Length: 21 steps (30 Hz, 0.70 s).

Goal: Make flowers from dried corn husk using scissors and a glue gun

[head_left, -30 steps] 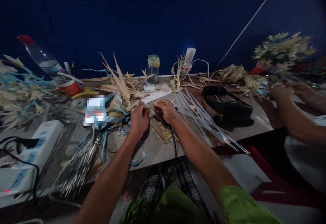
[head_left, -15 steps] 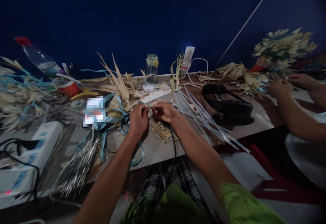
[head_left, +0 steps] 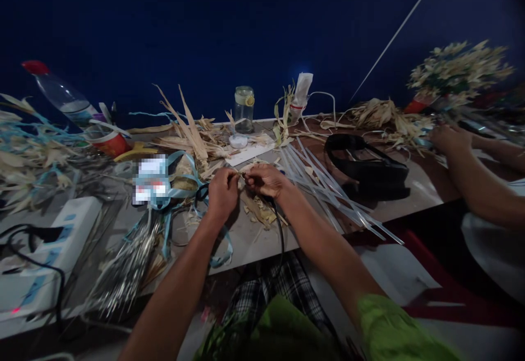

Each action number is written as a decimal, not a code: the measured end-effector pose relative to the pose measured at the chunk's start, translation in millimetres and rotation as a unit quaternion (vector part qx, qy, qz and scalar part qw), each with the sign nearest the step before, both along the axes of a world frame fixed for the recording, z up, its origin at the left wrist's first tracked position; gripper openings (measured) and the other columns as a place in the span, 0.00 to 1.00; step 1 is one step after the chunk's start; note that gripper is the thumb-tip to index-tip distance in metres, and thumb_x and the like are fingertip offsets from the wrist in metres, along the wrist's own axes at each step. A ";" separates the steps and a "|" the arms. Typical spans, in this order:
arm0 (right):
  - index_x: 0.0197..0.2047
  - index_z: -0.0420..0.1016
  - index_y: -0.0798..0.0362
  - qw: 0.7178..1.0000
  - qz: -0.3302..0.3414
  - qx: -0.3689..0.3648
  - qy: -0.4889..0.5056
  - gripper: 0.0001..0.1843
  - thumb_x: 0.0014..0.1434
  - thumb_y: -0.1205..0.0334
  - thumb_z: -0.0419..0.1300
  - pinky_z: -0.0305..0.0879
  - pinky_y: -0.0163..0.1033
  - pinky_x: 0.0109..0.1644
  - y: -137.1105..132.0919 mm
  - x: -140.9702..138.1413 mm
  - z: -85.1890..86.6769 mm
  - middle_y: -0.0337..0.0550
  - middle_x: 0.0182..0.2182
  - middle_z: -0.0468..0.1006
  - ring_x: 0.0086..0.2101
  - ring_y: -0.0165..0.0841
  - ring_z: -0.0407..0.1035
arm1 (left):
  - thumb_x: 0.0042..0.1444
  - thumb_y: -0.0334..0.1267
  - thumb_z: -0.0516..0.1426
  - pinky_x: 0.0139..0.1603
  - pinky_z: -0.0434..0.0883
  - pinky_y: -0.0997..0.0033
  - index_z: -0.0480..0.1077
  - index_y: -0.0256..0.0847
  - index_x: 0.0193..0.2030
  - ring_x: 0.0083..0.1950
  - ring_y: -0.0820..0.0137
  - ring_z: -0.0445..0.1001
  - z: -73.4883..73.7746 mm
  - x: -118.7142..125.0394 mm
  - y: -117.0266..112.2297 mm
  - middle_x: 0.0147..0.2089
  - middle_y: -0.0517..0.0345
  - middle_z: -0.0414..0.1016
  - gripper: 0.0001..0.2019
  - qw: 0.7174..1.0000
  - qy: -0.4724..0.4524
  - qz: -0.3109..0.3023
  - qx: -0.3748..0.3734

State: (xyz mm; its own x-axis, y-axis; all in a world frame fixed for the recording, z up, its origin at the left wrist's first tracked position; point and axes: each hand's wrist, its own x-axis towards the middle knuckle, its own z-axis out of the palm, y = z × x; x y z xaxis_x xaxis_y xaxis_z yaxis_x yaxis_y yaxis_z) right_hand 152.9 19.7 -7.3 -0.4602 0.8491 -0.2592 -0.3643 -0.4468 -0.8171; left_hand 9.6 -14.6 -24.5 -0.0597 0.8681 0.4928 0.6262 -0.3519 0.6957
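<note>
My left hand (head_left: 223, 190) and my right hand (head_left: 264, 179) meet over the middle of the table, fingertips pinched and almost touching. Between them is something small and pale, too small to name. Below the fingers lie dry corn husk scraps (head_left: 262, 210). A black cable (head_left: 280, 235) runs from beneath my right hand down over the table edge. Light blue ribbon (head_left: 184, 191) lies loose to the left of my left hand. Translucent plastic strips (head_left: 324, 186) are spread out to the right of my right hand.
A bundle of metal wires (head_left: 131, 268) and a white power strip (head_left: 74, 230) lie left. Behind stand a glass jar (head_left: 244, 110) and corn husks (head_left: 191, 131). A black strapped headset-like object (head_left: 373, 172) sits right, near another person's hand (head_left: 451, 139).
My two hands stay nearly in place, with only a slight shift at the fingertips. At the right, the other person's hands have moved closer together.
</note>
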 end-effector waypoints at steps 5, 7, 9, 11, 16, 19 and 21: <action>0.16 0.60 0.56 0.998 0.005 -0.058 0.025 0.08 0.38 0.74 0.56 0.51 0.29 0.19 2.4 0.6 -0.3 0.35 0.13 0.65 0.15 0.21 0.54 | 0.53 0.34 0.52 0.34 0.61 0.71 0.65 0.39 0.30 0.31 0.71 0.65 0.7 1.7 -0.6 0.28 0.58 0.68 0.04 0.999 -0.010 -0.030 -0.015; 0.16 0.60 0.56 0.994 0.025 -0.096 0.048 0.07 0.39 0.73 0.54 0.50 0.29 0.18 3.5 1.5 -0.5 0.36 0.13 0.64 0.15 0.21 0.52 | 0.54 0.35 0.52 0.34 0.61 0.72 0.65 0.39 0.29 0.31 0.71 0.65 1.8 2.4 -1.0 0.28 0.58 0.68 0.04 0.999 -0.014 -0.040 -0.020; 0.17 0.60 0.56 0.989 0.048 -0.125 0.067 0.06 0.40 0.72 0.54 0.49 0.29 0.18 4.4 2.7 -1.1 0.36 0.14 0.64 0.15 0.21 0.51 | 0.54 0.35 0.51 0.33 0.60 0.72 0.65 0.39 0.29 0.30 0.71 0.65 3.0 2.6 -1.3 0.28 0.59 0.67 0.05 0.998 -0.015 -0.050 -0.024; 0.18 0.60 0.56 0.986 0.059 -0.134 0.078 0.07 0.42 0.71 0.55 0.49 0.29 0.18 4.8 4.1 -1.8 0.36 0.15 0.64 0.16 0.21 0.50 | 0.55 0.36 0.51 0.33 0.60 0.72 0.65 0.39 0.29 0.30 0.72 0.64 3.9 2.1 -1.6 0.28 0.59 0.67 0.05 0.998 -0.015 -0.057 -0.024; 0.21 0.63 0.56 0.996 0.033 -0.074 0.048 0.06 0.44 0.67 0.58 0.53 0.31 0.21 3.3 6.9 0.6 0.36 0.17 0.67 0.17 0.23 0.55 | 0.54 0.35 0.52 0.35 0.61 0.72 0.66 0.39 0.29 0.31 0.72 0.65 4.0 -0.7 -1.1 0.28 0.59 0.68 0.05 0.999 -0.021 -0.041 -0.022; 0.23 0.66 0.56 0.999 0.007 -0.030 0.017 0.06 0.42 0.66 0.61 0.55 0.31 0.23 0.1 5.6 4.1 0.36 0.18 0.69 0.18 0.23 0.59 | 0.53 0.34 0.52 0.35 0.61 0.72 0.66 0.39 0.29 0.31 0.72 0.65 3.3 -1.3 -0.6 0.28 0.59 0.68 0.04 0.998 -0.034 -0.039 -0.033; 0.23 0.68 0.57 1.000 -0.010 0.011 -0.007 0.08 0.39 0.65 0.64 0.54 0.30 0.23 -2.3 2.6 4.9 0.34 0.17 0.69 0.18 0.22 0.59 | 0.52 0.34 0.53 0.34 0.62 0.72 0.66 0.39 0.29 0.31 0.72 0.66 3.0 -0.9 -0.4 0.28 0.59 0.68 0.04 0.997 -0.043 -0.039 -0.040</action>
State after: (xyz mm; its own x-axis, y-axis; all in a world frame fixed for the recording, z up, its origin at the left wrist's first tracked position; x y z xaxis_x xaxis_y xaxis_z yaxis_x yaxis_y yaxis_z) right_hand 155.4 17.4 -2.4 -0.4396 0.8639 -0.2459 -0.3614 -0.4208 -0.8321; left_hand 8.7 -15.0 -21.4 -0.0296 0.9083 0.4172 0.5356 -0.3381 0.7739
